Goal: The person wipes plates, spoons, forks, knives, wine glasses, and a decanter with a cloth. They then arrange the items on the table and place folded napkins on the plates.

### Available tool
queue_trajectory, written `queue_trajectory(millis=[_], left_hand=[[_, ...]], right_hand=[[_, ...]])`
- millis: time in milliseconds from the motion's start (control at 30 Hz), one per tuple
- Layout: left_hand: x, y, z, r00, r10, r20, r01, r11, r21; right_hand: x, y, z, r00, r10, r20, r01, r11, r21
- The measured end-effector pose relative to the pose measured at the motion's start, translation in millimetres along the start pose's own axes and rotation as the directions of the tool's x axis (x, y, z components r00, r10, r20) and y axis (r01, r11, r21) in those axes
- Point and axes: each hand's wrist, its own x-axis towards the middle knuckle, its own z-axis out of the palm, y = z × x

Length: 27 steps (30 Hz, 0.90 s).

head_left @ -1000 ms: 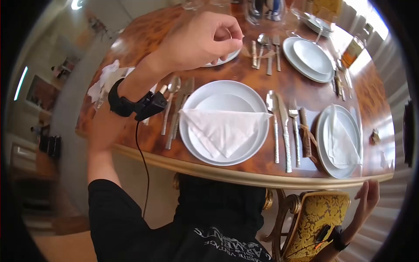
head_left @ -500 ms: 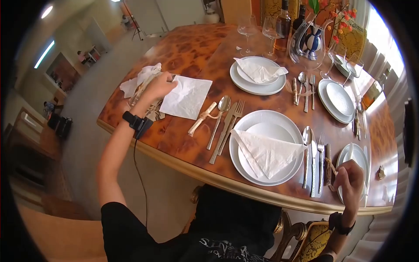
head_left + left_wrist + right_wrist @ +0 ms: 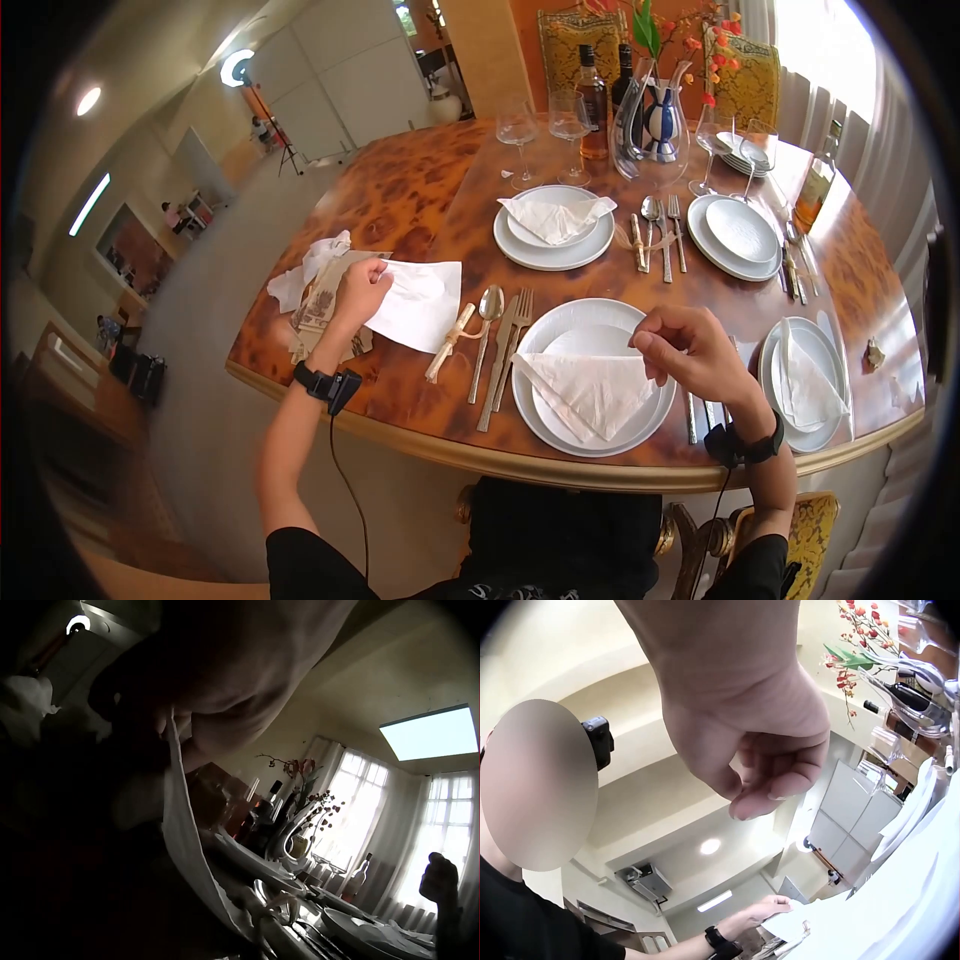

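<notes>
My left hand (image 3: pixel 362 292) pinches the edge of a white paper napkin (image 3: pixel 425 305) at the table's left side. The left wrist view has the napkin's edge (image 3: pixel 176 772) running down from between the fingers. Over the front plate (image 3: pixel 590 306), my right hand (image 3: pixel 695 352) hangs with loosely curled fingers and nothing in them. On that plate lies a napkin folded to a triangle (image 3: pixel 590 395), overlapped by the right fingertips in the head view. The right hand and forearm partly hide the cutlery beside the plate.
Crumpled paper and printed napkins (image 3: pixel 318 300) lie beyond the left hand. A tied bundle (image 3: pixel 452 343), a spoon (image 3: pixel 487 335), a knife and a fork flank the front plate. Stemmed glasses (image 3: pixel 570 125), bottles (image 3: pixel 592 100) and a glass vase (image 3: pixel 630 150) stand farther back.
The left hand has come from above the front plate to the napkin on the left. From the table's right edge, the right hand has risen and moved left over the front plate.
</notes>
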Motion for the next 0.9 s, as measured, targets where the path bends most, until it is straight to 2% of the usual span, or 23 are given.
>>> queue_trajectory(millis=[33,100,133,167,233,267,300,333,367,400,433,467,500,533,567,600,633,700,733,800,833,867,900], left_hand=[[1.7,28.0,-3.7,1.000,0.025,0.015,-0.025,1.000,0.001],[4.8,83.1,-7.9,0.989,0.130,0.069,-0.120,0.984,-0.131],[9.2,102.8,-8.0,0.970,0.183,0.162,-0.153,0.971,-0.183],[11.2,125.4,-7.4,0.962,0.213,0.172,-0.180,0.966,-0.187],[10.7,174.6,-3.9,0.842,0.314,0.439,-0.107,0.894,-0.435],[9.3,201.1,-3.2,0.763,0.395,0.512,-0.115,0.862,-0.494],[6.9,224.9,-0.4,0.671,0.472,0.572,-0.112,0.827,-0.551],[6.4,243.0,6.7,0.590,0.556,0.586,-0.101,0.771,-0.629],[8.1,256.5,16.7,0.555,0.599,0.578,-0.139,0.751,-0.645],[7.6,272.4,29.7,0.532,0.645,0.549,-0.154,0.711,-0.686],[7.4,287.0,41.7,0.509,0.688,0.518,-0.168,0.669,-0.724],[9.7,297.2,51.4,0.490,0.705,0.514,-0.174,0.656,-0.734],[12.9,304.9,61.5,0.527,0.688,0.498,-0.141,0.649,-0.748],[16.3,310.5,71.6,0.564,0.669,0.483,-0.106,0.640,-0.761],[20.9,311.1,86.2,0.549,0.685,0.480,-0.108,0.627,-0.771],[26.8,309.0,104.5,0.574,0.709,0.411,-0.119,0.568,-0.814],[30.9,309.4,118.8,0.599,0.726,0.339,-0.130,0.505,-0.853],[32.3,308.9,135.7,0.606,0.712,0.355,-0.094,0.508,-0.856],[36.5,302.7,146.3,0.622,0.691,0.369,-0.134,0.558,-0.819],[32.7,301.8,154.5,0.660,0.652,0.374,-0.245,0.657,-0.713],[29.4,301.4,154.5,0.656,0.653,0.379,-0.242,0.657,-0.714],[26.9,300.1,152.9,0.636,0.563,0.528,-0.053,0.714,-0.698],[25.2,298.8,150.0,0.584,0.467,0.665,0.134,0.752,-0.645]], right_hand=[[1.9,1.8,-1.8,1.000,-0.001,-0.028,0.002,1.000,0.008],[9.6,8.7,-7.2,0.997,-0.070,-0.021,0.070,0.997,0.007],[13.1,11.4,-11.8,0.997,-0.069,-0.039,0.068,0.997,-0.037],[14.7,10.1,-13.6,0.995,-0.075,-0.071,0.072,0.997,-0.037],[17.0,6.1,-17.3,0.956,-0.260,-0.137,0.238,0.958,-0.160],[21.6,15.9,-22.9,0.949,-0.294,-0.118,0.273,0.948,-0.163],[24.8,22.8,-27.6,0.945,-0.291,-0.148,0.265,0.949,-0.173],[27.9,27.1,-31.7,0.910,-0.384,-0.158,0.331,0.900,-0.283],[28.4,25.8,-35.7,0.868,-0.472,-0.153,0.385,0.835,-0.393],[21.8,10.8,-39.0,0.915,-0.380,-0.132,0.337,0.903,-0.265],[24.6,17.6,-46.4,0.917,-0.384,-0.108,0.365,0.917,-0.159],[16.0,8.4,-54.7,0.949,-0.315,-0.024,0.314,0.949,-0.036],[7.1,-0.5,-61.7,0.965,-0.253,0.069,0.247,0.965,0.084],[5.0,7.1,-70.6,0.967,-0.248,0.050,0.245,0.967,0.071],[4.8,23.4,-81.9,0.977,-0.176,0.122,0.173,0.984,0.038],[0.5,29.6,-89.4,0.977,-0.098,0.191,0.100,0.995,0.003],[-7.8,30.3,-95.7,0.981,-0.089,0.172,0.092,0.996,-0.007],[-26.5,22.6,-104.4,0.997,0.082,-0.015,-0.082,0.997,-0.015],[-34.3,18.5,-109.1,0.996,0.090,-0.029,-0.090,0.996,-0.020],[-46.3,11.7,-116.5,0.977,0.064,-0.205,-0.078,0.995,-0.062],[-50.3,11.9,-118.5,0.957,0.047,-0.287,-0.073,0.994,-0.082],[-53.7,14.3,-120.1,0.947,0.036,-0.321,-0.064,0.995,-0.075],[-56.0,17.9,-122.3,0.946,0.038,-0.322,-0.065,0.995,-0.072]])
